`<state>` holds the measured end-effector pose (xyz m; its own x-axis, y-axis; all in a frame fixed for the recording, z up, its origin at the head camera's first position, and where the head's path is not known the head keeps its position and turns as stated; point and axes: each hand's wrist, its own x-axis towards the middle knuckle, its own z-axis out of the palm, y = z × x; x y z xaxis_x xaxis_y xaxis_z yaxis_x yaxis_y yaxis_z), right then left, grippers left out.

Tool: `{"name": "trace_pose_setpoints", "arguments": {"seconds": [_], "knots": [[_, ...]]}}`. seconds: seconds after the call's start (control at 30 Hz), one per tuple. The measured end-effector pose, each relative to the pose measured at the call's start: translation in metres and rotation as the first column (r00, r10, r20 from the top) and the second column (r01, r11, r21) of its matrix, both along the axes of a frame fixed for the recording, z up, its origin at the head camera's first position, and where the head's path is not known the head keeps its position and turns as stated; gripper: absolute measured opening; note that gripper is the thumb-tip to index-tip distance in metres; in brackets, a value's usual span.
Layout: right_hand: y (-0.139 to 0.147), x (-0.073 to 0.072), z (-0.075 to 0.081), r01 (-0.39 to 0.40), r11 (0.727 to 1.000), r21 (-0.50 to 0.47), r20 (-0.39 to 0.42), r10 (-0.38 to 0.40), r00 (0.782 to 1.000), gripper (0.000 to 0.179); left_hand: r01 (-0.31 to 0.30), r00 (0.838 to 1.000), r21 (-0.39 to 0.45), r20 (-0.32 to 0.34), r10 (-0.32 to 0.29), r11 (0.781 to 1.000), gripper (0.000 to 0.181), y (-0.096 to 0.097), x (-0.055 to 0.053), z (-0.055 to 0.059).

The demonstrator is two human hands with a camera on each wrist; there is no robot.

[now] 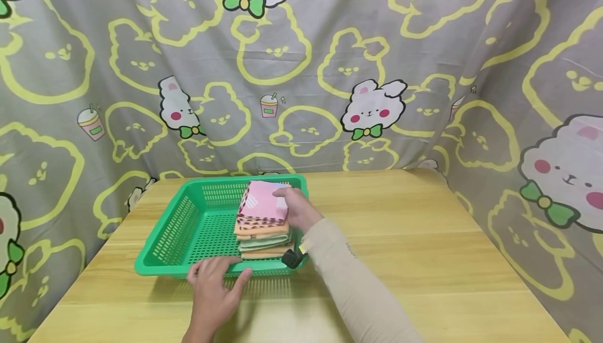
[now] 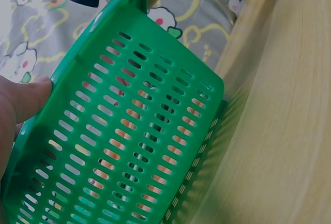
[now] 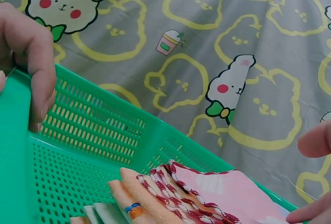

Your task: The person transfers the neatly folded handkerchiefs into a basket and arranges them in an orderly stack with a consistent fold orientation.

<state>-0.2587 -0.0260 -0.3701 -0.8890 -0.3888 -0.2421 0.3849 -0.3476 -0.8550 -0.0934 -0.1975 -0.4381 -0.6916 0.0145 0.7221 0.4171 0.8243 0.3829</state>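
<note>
A stack of folded cloths [image 1: 264, 238] stands in the right part of a green plastic basket [image 1: 165, 228]. Pink cloths with dark-red and white edging are on top, with orange and pale green ones below. My right hand [image 1: 300, 208] is at the top right of the stack and touches the pink cloth [image 3: 232, 188]. In the right wrist view its visible digits are spread apart; the rest is hidden. My left hand [image 1: 214, 288] grips the basket's front rim, its fingers [image 3: 42, 87] bent over the inside and the thumb outside.
The basket rests on a light wooden table [image 1: 405, 259]. A grey curtain [image 1: 311, 70] with cartoon rabbits hangs behind and at both sides. A small black device [image 1: 292, 258] sits at my right wrist, over the basket's front right corner.
</note>
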Motion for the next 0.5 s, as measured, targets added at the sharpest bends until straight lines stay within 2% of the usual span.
{"name": "trace_pose_setpoints", "arguments": {"seconds": [0.2,0.3,0.43,0.5], "knots": [[0.005,0.001,0.002,-0.01,1.0,0.027,-0.082,0.012,0.997,0.043,0.004,1.0,0.001,-0.002,-0.004,1.0,0.026,0.0,0.001,0.0],[0.011,0.004,0.007,-0.013,0.999,0.031,-0.135,0.017,0.991,0.053,0.003,1.0,0.003,0.001,-0.003,1.0,0.026,-0.001,0.001,0.002],[0.028,0.012,0.013,-0.014,0.999,0.029,-0.212,0.02,0.977,0.059,0.0,1.0,0.003,0.029,0.0,1.0,0.027,0.0,0.002,0.007],[0.041,0.017,0.016,-0.021,1.0,0.022,-0.246,0.026,0.969,0.054,-0.002,0.998,-0.005,0.056,0.002,1.0,0.027,0.0,0.003,0.011]]}}
